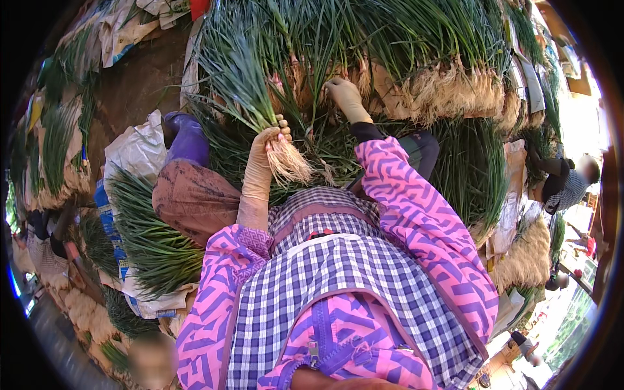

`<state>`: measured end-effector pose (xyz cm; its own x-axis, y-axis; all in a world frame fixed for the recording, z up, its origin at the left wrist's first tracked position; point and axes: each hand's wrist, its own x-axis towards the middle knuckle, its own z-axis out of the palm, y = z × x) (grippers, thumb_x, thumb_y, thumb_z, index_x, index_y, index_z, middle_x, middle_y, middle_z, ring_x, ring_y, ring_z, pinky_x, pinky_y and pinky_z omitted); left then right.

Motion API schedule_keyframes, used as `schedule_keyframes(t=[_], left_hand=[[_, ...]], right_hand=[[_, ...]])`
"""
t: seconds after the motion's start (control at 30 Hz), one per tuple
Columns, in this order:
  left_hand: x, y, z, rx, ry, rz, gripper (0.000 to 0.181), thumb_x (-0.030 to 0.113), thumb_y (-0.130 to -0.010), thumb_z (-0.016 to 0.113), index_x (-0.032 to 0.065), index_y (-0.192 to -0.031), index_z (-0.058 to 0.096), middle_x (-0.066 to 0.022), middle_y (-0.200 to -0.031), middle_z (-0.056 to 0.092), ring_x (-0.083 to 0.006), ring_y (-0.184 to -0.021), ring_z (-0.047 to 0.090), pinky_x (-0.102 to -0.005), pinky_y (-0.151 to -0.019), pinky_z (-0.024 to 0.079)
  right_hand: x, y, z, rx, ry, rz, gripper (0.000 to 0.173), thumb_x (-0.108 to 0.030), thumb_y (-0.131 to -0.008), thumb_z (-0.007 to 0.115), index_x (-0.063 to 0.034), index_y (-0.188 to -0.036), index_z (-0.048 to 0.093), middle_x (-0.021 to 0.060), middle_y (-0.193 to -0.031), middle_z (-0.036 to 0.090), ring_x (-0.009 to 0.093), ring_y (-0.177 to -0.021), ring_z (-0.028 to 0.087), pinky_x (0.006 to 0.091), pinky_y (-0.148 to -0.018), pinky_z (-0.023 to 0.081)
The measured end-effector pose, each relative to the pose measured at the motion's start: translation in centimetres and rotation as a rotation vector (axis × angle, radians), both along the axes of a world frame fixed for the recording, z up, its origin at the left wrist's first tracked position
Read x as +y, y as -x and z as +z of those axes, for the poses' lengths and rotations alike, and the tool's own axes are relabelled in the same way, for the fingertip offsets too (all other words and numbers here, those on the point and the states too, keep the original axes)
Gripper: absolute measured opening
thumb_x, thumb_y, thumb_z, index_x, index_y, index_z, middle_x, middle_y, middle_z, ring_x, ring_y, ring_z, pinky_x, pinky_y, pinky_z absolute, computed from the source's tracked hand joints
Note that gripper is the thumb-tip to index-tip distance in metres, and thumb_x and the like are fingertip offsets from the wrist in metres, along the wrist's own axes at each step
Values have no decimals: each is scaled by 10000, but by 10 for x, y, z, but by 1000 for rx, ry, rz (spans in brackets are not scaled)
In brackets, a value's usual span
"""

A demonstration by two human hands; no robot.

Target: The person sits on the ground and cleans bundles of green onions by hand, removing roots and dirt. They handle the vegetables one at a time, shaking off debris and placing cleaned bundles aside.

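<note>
My left hand (pixel 274 134), in a pale rubber glove, grips a bunch of green garlic plants (pixel 288 158) just above the pinkish bulbs, with the pale roots hanging toward my lap and the long leaves pointing away. To its right, my right hand (pixel 343 92), gloved too, reaches to the near edge of a large heap of the same plants (pixel 453 92). Its fingers are bent near some stems and bulbs; whether they pinch a stem is not plain. Loose leaves (pixel 317 151) lie between my legs, below both hands.
More bundled plants lie on sacking at my left (pixel 156 234) and beyond my right knee (pixel 468 165). A white sack (pixel 141 141) sits by my purple boot (pixel 187 139). Other people (pixel 568 180) are at the far right and left, and a blurred head (pixel 152 360) is at lower left.
</note>
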<state>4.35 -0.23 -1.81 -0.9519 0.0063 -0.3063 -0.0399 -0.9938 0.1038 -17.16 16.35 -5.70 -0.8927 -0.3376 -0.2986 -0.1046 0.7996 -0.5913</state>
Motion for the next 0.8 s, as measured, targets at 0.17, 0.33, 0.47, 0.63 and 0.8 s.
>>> schedule_keyframes(t=[0.17, 0.33, 0.47, 0.63, 0.8], left_hand=[[-8, -6, -13, -152, 211, -117, 268, -40, -773, 628, -34, -1040, 613, -180, -1090, 648, -232, -920, 640, -297, -791, 529], [-5, -11, -21, -270, 380, -172, 288, -18, -759, 595, -64, -1042, 614, -193, -1159, 623, -253, -1039, 618, -312, -854, 512], [-1, -6, -31, -248, 462, -236, 338, -11, -754, 604, -81, -1084, 601, -175, -1131, 640, -239, -1011, 624, -303, -828, 513], [-12, -17, -29, -342, 494, -185, 283, -28, -745, 607, -89, -1021, 625, -171, -1080, 659, -224, -957, 640, -287, -789, 514], [-13, -19, -39, -414, 591, -214, 274, -47, -734, 610, -86, -1003, 642, -158, -1034, 673, -219, -903, 648, -294, -773, 518]], right_hand=[[-21, -41, -73, -139, -264, 249, 396, -362, -846, 623, -17, -1030, 682, 139, -931, 698, 302, -889, 663, 386, -789, 501], [4, -42, -78, -503, 194, -44, 320, -314, -822, 624, -57, -1002, 688, 100, -888, 695, 235, -858, 660, 358, -781, 496], [12, -57, -128, -385, 103, -81, 512, -382, -828, 647, 9, -1157, 623, 196, -1100, 656, 305, -1039, 626, 366, -884, 479], [-27, -100, -99, -534, 3, 216, 673, -410, -793, 688, 94, -1209, 530, 254, -1157, 611, 354, -1086, 594, 392, -891, 475], [16, -77, -78, -779, 275, 20, 263, -205, -862, 605, -12, -1039, 629, 81, -792, 654, 178, -626, 604, 313, -580, 484]])
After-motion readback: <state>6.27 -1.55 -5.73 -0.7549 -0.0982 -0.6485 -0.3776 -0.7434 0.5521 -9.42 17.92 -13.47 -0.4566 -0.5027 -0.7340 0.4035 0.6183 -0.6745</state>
